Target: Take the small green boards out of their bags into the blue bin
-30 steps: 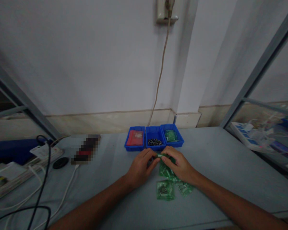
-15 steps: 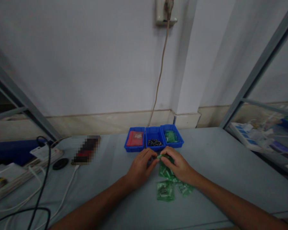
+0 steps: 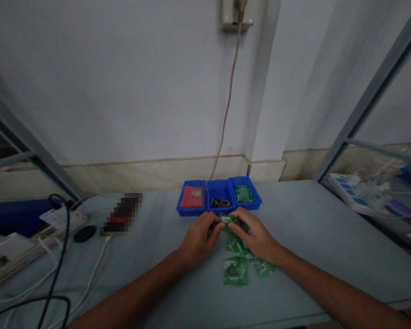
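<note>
A small green plastic bag (image 3: 228, 219) is stretched between my two hands, just in front of the blue bins. My left hand (image 3: 200, 235) pinches its left side with thumb and fingers, while my right hand (image 3: 255, 233) grips its right side. Something pale shows inside the bag, too small to name. Below my hands lie several filled green bags (image 3: 238, 246), partly covered by my right hand. One green bag (image 3: 235, 271) with small metallic parts in it rests nearer to me.
Three blue bins stand side by side: a left bin (image 3: 192, 212) with red bags, a middle bin (image 3: 220, 183) with small dark metallic parts, a right bin (image 3: 256, 205) with green bags. At left are a blurred phone (image 3: 121, 214), a black disc (image 3: 85, 233), cables and a power strip (image 3: 77, 221).
The green bag between my hands has been spread wider and now shows its face. My fingers have moved slightly apart. The view has shifted a little.
</note>
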Available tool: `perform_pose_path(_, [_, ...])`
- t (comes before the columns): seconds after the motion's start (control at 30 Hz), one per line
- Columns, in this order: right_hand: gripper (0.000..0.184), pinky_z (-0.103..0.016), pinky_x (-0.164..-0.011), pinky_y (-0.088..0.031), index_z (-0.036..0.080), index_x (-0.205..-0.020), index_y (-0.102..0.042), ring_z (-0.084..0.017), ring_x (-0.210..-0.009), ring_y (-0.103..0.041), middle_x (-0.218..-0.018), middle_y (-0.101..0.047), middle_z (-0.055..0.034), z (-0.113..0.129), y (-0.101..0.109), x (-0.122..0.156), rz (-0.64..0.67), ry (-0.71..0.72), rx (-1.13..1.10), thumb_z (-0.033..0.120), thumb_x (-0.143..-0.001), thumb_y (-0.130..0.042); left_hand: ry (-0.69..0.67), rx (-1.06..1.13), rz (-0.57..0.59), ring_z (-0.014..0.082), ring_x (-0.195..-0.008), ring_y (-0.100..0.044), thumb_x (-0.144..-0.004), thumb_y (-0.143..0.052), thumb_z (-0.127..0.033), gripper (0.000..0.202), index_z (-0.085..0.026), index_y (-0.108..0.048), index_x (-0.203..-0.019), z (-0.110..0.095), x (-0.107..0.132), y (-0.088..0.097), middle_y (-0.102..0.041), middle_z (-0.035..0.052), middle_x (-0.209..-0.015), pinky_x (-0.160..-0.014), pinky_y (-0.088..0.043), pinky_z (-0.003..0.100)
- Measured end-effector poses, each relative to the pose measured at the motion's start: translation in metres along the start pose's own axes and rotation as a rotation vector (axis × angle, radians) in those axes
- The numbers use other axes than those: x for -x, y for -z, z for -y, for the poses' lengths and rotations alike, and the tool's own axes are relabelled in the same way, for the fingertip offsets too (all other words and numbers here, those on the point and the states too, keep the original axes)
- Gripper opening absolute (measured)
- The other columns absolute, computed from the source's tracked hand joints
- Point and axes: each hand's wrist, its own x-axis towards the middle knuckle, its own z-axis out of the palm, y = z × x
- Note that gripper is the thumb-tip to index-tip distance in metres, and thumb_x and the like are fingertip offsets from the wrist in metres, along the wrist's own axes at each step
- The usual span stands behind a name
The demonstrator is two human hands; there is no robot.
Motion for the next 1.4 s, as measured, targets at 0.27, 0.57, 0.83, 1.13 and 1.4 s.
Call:
perform_pose_path(0.27, [0.026, -0.035, -0.082, -0.052, 0.026, -0.128, -0.06, -0.022, -0.091, -0.063, -0.106, -0.067, -0.0048, 0.004, 0.002, 0.002, -0.006, -0.072, -0.034, 0.036, -0.104, -0.064, -0.016, -0.018, 0.021, 0.0174, -0.077, -0.057, -0.108, -0.051, -0.03, 0.017, -0.021, -0.055, -0.094, -0.002, 0.0, -0.002, -0.06, 0.0012, -0.085, -0.068, -0.043, 0.028])
perform_pose_path(0.57, [0.038, -0.036, -0.085, -0.053, 0.026, -0.135, -0.043, -0.02, -0.089, -0.062, -0.111, -0.066, -0.0055, -0.003, -0.003, 0.003, -0.068, -0.071, -0.114, 0.03, -0.102, -0.063, 0.048, 0.016, -0.001, 0.0169, -0.076, -0.057, -0.105, -0.052, -0.027, 0.012, -0.021, -0.051, -0.094, -0.005, 0.0, 0.001, -0.059, 0.0008, -0.086, -0.069, -0.044, 0.028])
perform_pose_path(0.83, [0.009, -0.037, -0.086, -0.05, 0.025, -0.109, -0.065, -0.024, -0.094, -0.063, -0.1, -0.069, -0.0051, 0.009, 0.006, 0.0, -0.003, 0.01, -0.005, 0.028, -0.106, -0.057, 0.036, -0.003, 0.023, 0.0177, -0.078, -0.058, -0.11, -0.046, -0.033, 0.02, -0.021, -0.053, -0.096, -0.004, 0.001, 0.001, -0.061, 0.0028, -0.087, -0.071, -0.046, 0.029])
perform_pose_path(1.13, [0.015, -0.041, -0.086, -0.051, 0.028, -0.116, -0.07, -0.027, -0.096, -0.062, -0.106, -0.071, -0.0071, 0.006, 0.006, 0.001, -0.056, 0.021, 0.064, 0.03, -0.101, -0.069, 0.03, 0.056, 0.001, 0.0178, -0.079, -0.058, -0.11, -0.048, -0.034, 0.022, -0.02, -0.057, -0.096, -0.004, -0.001, 0.002, -0.062, 0.0034, -0.087, -0.073, -0.049, 0.03])
perform_pose_path(1.4, [0.014, -0.044, -0.099, -0.05, 0.028, -0.111, -0.073, -0.028, -0.114, -0.061, -0.115, -0.066, -0.009, 0.011, 0.008, -0.003, -0.077, 0.047, 0.051, 0.034, -0.106, -0.061, -0.059, 0.078, -0.043, 0.0249, -0.119, -0.06, -0.109, -0.051, -0.028, 0.019, -0.019, -0.067, -0.11, -0.008, -0.003, 0.008, -0.058, 0.015, -0.136, -0.107, -0.052, 0.044])
